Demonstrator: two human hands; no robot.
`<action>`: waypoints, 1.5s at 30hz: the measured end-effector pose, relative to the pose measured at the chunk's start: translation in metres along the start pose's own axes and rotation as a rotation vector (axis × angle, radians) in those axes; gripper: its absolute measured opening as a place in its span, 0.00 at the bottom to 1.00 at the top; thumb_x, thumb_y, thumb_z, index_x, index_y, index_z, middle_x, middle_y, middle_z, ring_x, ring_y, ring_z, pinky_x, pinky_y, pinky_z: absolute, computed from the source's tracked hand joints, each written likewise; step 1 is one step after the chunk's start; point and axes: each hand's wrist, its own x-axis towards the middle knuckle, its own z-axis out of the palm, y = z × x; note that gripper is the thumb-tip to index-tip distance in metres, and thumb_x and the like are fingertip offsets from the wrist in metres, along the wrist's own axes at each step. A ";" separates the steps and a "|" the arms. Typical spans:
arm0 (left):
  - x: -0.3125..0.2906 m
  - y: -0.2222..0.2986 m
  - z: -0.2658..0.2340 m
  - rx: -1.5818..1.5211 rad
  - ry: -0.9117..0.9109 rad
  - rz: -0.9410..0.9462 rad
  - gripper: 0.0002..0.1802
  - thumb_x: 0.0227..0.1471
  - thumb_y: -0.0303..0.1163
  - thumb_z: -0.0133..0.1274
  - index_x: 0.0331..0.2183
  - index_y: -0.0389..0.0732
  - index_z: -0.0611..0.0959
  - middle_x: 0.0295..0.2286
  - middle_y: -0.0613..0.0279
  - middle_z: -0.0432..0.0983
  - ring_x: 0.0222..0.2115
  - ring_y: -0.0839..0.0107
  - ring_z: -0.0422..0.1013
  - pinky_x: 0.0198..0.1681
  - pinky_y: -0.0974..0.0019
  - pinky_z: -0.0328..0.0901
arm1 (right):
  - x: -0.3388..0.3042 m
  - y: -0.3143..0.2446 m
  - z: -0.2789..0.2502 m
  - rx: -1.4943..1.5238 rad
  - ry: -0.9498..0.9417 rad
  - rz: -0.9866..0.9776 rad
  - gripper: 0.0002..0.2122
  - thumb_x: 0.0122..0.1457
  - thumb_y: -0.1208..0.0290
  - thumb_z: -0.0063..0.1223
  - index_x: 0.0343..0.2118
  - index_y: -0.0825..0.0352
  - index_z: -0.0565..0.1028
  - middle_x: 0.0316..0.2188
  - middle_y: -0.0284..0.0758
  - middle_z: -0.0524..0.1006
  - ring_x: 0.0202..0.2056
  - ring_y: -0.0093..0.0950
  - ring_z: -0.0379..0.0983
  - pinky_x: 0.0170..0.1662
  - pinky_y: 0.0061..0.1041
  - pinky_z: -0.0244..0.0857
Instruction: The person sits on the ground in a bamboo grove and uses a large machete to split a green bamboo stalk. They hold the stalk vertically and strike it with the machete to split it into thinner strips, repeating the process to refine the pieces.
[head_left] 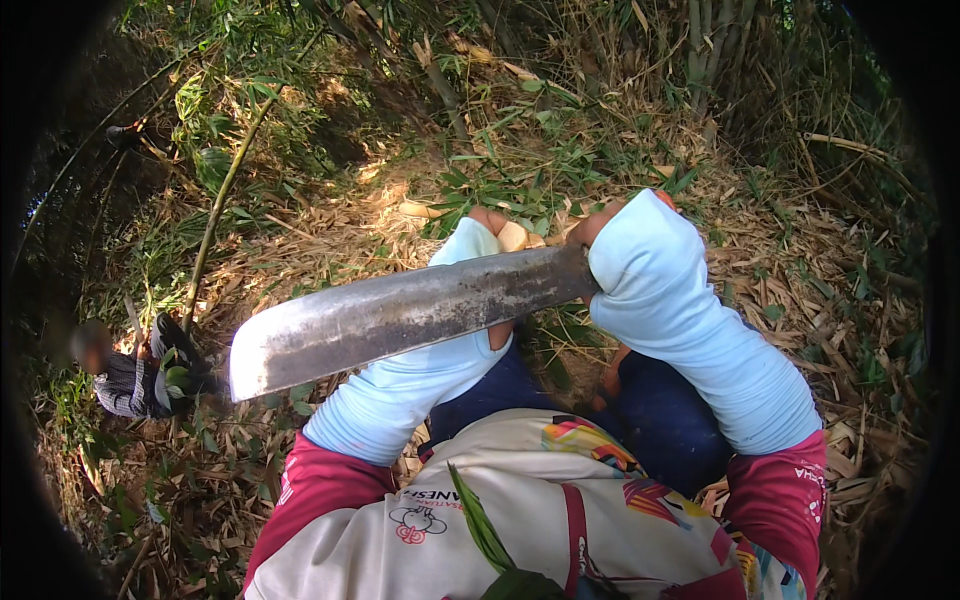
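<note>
A broad machete stretches across the middle, its worn grey blade pointing left and its tip bright in the sun. My right hand is closed round its handle, which the hand and the pale blue sleeve mostly hide. Behind the blade, my left hand shows only in part, curled against a pale piece of cut wood. The blade covers much of that hand and of the wood. Both forearms wear pale blue sleeve covers.
Dry leaves and green cuttings litter the ground. Bamboo stems rise at the back, and a thin slanting stem stands at the left. Another person sits low at the far left. My bent knees are just below the hands.
</note>
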 end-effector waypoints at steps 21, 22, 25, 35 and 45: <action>-0.014 -0.016 -0.013 0.541 -0.014 0.338 0.40 0.41 0.50 0.68 0.50 0.37 0.71 0.41 0.61 0.71 0.42 0.70 0.68 0.46 0.66 0.63 | -0.010 -0.019 0.015 -0.079 0.063 -0.090 0.05 0.37 0.71 0.56 0.20 0.57 0.71 0.17 0.29 0.69 0.22 0.34 0.71 0.29 0.39 0.58; -0.013 -0.014 -0.014 0.644 -0.016 0.387 0.40 0.41 0.50 0.67 0.50 0.37 0.71 0.41 0.61 0.71 0.42 0.70 0.68 0.46 0.65 0.63 | -0.011 -0.018 0.015 -0.077 0.067 -0.084 0.05 0.38 0.71 0.56 0.20 0.58 0.72 0.17 0.30 0.70 0.23 0.35 0.71 0.29 0.40 0.58; -0.015 0.004 -0.007 0.652 0.005 0.298 0.33 0.44 0.42 0.67 0.48 0.37 0.73 0.39 0.60 0.72 0.39 0.71 0.70 0.42 0.68 0.65 | -0.013 -0.016 0.016 -0.068 0.069 -0.073 0.05 0.39 0.71 0.56 0.21 0.58 0.72 0.18 0.30 0.71 0.23 0.35 0.72 0.30 0.40 0.59; -0.021 0.027 0.008 0.165 0.078 -0.268 0.15 0.55 0.30 0.55 0.45 0.42 0.74 0.32 0.65 0.74 0.30 0.79 0.71 0.33 0.71 0.69 | -0.012 -0.017 0.011 -0.167 0.079 -0.143 0.04 0.40 0.69 0.55 0.19 0.58 0.71 0.16 0.30 0.69 0.22 0.34 0.71 0.28 0.40 0.58; -0.020 0.029 0.013 0.199 0.065 -0.224 0.14 0.56 0.27 0.51 0.45 0.40 0.72 0.28 0.67 0.72 0.24 0.82 0.69 0.25 0.77 0.65 | -0.012 -0.016 0.013 -0.160 0.119 -0.161 0.05 0.39 0.67 0.54 0.18 0.58 0.70 0.16 0.30 0.68 0.21 0.33 0.70 0.26 0.38 0.58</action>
